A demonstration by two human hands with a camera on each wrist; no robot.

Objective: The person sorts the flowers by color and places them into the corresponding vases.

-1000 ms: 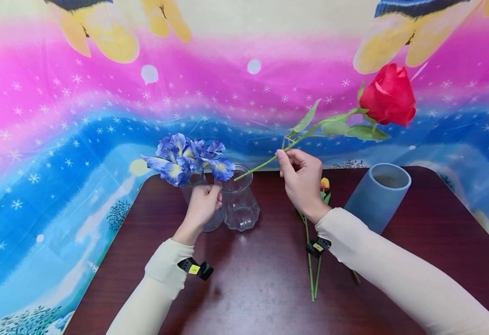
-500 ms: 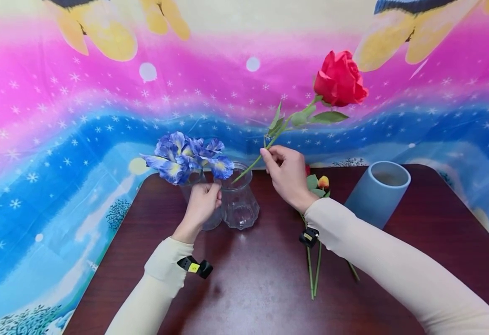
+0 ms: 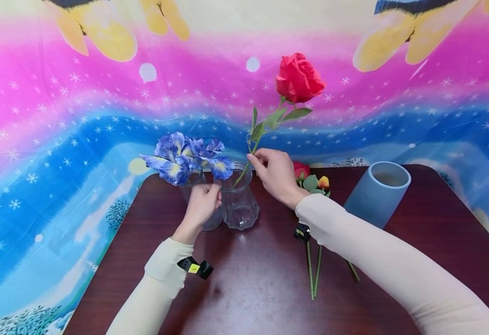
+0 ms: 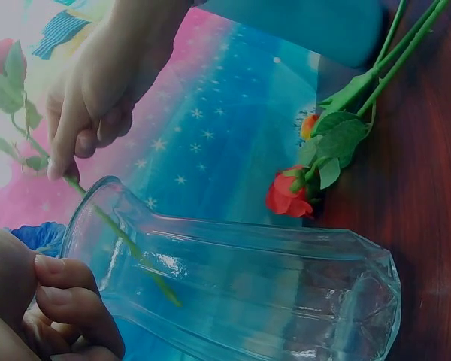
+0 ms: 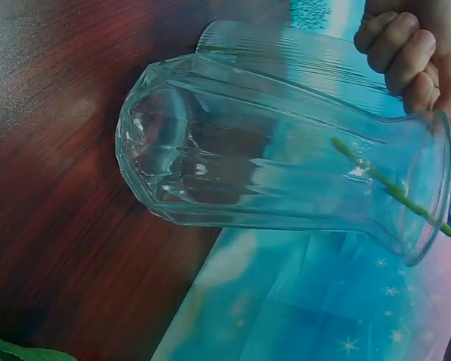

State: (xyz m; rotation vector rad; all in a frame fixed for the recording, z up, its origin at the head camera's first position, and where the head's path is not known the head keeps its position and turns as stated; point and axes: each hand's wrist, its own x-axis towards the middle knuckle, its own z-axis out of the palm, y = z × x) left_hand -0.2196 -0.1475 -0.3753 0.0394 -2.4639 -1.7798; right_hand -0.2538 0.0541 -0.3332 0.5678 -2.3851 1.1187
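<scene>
In the head view my right hand [image 3: 275, 176] pinches the stem of a red rose [image 3: 300, 78] between thumb and fingers. The stem's lower end [image 4: 154, 278] is inside the faceted clear glass vase [image 4: 286, 263], well above its base. My left hand [image 3: 203, 204] is curled beside the vase's rim, in front of a ribbed glass vase [image 5: 286, 56]. I see nothing between its fingers, though part of the hand is hidden. Blue irises [image 3: 179, 160] stand above that hand, at the mouth of the ribbed vase; their stems are mostly hidden.
Behind my right wrist lie another red rose [image 4: 289, 194] and a yellow-orange bud [image 3: 323, 182], their green stems [image 3: 310, 270] pointing toward me. A blue-grey vase [image 3: 376, 200] stands on the right of the dark wooden table [image 3: 244, 298]. A printed cloth [image 3: 211, 93] hangs behind.
My right hand has moved left, bringing the rose more upright and its stem farther into the faceted vase. The other red rose has come into view. My left hand has stayed put.
</scene>
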